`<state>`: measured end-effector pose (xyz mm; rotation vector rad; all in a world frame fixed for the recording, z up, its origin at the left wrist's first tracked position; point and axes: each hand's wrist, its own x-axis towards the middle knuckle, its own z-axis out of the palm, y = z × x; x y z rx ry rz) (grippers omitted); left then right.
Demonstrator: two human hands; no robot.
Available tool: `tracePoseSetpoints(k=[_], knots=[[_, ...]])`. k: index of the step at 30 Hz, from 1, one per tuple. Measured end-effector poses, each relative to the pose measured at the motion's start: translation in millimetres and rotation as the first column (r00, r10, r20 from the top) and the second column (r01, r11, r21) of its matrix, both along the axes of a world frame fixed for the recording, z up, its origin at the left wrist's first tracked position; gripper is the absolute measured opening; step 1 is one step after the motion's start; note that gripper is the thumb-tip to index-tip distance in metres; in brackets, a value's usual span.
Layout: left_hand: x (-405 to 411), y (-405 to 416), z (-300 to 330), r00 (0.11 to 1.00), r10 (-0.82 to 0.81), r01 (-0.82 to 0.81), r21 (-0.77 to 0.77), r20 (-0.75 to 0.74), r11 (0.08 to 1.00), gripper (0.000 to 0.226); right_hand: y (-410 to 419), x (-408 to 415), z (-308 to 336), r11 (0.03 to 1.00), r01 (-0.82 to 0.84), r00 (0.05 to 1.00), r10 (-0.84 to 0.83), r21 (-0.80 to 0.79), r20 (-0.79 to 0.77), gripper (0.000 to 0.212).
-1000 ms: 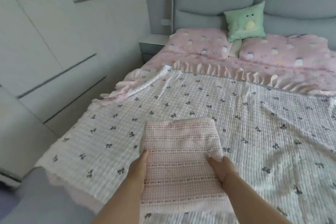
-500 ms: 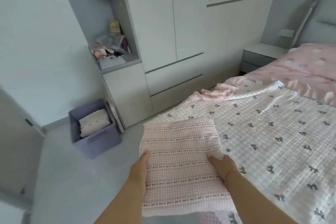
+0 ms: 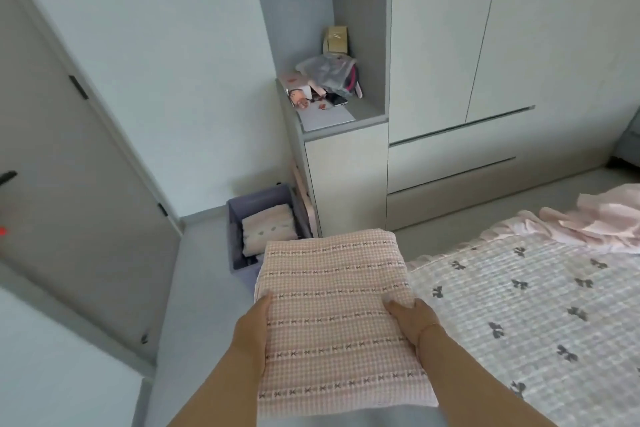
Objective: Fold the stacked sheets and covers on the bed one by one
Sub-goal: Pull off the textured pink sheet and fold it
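Two hands on one folded pink cover, carried off the bed over the floor: left hand gripping its left edge, right hand its right edge, thumbs on top, fingers curled beneath. Just beyond, a purple bin holding another folded cloth.

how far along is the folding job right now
Done: one folded sheet already lies in the purple bin on the floor. In hand: a folded pink checked cover, held between the left hand and right hand, off the bed's edge. Left: the bow-print cover spread flat and the crumpled pink sheet on the bed look unfolded.
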<state>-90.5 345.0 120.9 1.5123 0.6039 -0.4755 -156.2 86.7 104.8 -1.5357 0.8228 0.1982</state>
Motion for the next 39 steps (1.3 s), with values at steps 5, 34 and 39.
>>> tracePoseSetpoints(k=[5, 34, 39], knots=[[87.1, 12.3, -17.4, 0.996, 0.083, -0.083, -0.007, -0.034, 0.997, 0.051, 6.2, 108.3, -10.9, 0.997, -0.070, 0.998, 0.069, -0.045, -0.013, 0.061], [580.7, 141.9, -160.9, 0.999, 0.042, -0.036, 0.163, -0.034, 0.986, 0.037, 128.8, 623.9, -125.7, 0.963, -0.233, 0.967, 0.214, -0.137, -0.137, 0.049], [638.1, 146.9, -225.2, 0.995, 0.012, -0.003, 0.088, -0.100, 0.996, 0.030, 134.0, 681.8, -191.5, 0.965, -0.206, 0.964, 0.170, -0.165, -0.205, 0.051]])
